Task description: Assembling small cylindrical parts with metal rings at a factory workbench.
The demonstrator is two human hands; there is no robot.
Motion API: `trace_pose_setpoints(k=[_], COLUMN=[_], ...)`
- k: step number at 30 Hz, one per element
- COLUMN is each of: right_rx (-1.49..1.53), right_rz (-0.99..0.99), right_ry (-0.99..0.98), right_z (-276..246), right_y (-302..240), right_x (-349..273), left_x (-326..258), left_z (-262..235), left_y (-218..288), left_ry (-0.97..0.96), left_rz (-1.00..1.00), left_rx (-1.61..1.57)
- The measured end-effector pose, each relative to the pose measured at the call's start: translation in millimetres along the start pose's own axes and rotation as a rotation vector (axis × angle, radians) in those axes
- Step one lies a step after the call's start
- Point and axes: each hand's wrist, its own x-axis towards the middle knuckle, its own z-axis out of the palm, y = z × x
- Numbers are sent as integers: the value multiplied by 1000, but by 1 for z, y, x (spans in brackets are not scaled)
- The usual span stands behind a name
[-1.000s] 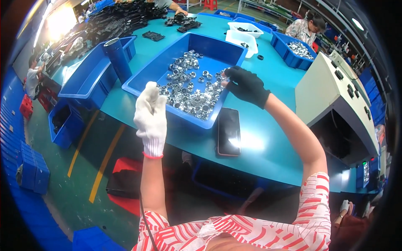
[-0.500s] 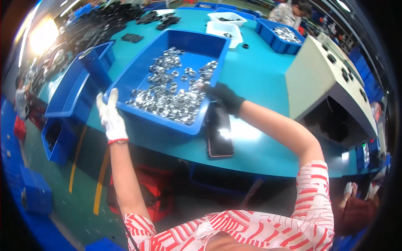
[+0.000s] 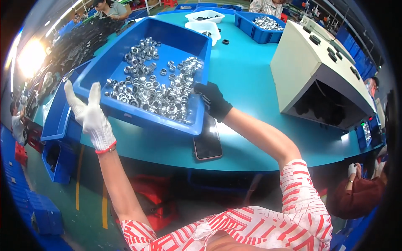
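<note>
A large blue plastic bin [image 3: 167, 125] lies in front of me, holding many small shiny metal rings [image 3: 150, 90]. It looks tilted, its near left side raised. My left hand [image 3: 92, 119], in a white glove with a red cuff, is at the near left corner, thumb and a finger stretched apart around it; the other fingers are partly hidden. My right hand [image 3: 215, 102], in a black glove, is closed on the right rim, its fingertips over the edge. A phone [image 3: 208, 144] with a dark screen lies on the table below that hand, partly covered by the bin.
More blue bins [image 3: 58, 125] stand left. White trays [image 3: 205, 31] and another bin [image 3: 255, 31] of metal parts sit far back. A beige machine [image 3: 318, 71] occupies the right, black rings on top. Black parts [image 3: 79, 50] pile up at far left; other people sit around.
The bin has shifted left and its left side looks higher. Both my hands have moved with it, and the rings show larger. My view has turned slightly, bringing a person at far left into sight.
</note>
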Motion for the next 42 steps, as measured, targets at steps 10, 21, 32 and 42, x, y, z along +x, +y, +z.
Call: trace_pose_setpoints(k=[10, 21, 32, 42], right_rx=[449, 494, 416, 401], right_rz=[104, 8, -8, 24], right_ry=[134, 151, 277, 278], right_z=[-25, -104, -160, -170], right_y=[-50, -48, -1, 14], right_x=[-26, -34, -34, -34], left_x=[-15, -199, -214, -176], left_z=[62, 40, 59, 37], left_y=[66, 66, 49, 14], left_ry=[-291, -939, -1002, -783], left_rz=[277, 53, 105, 115], left_rx=[-260, 569, 877, 878])
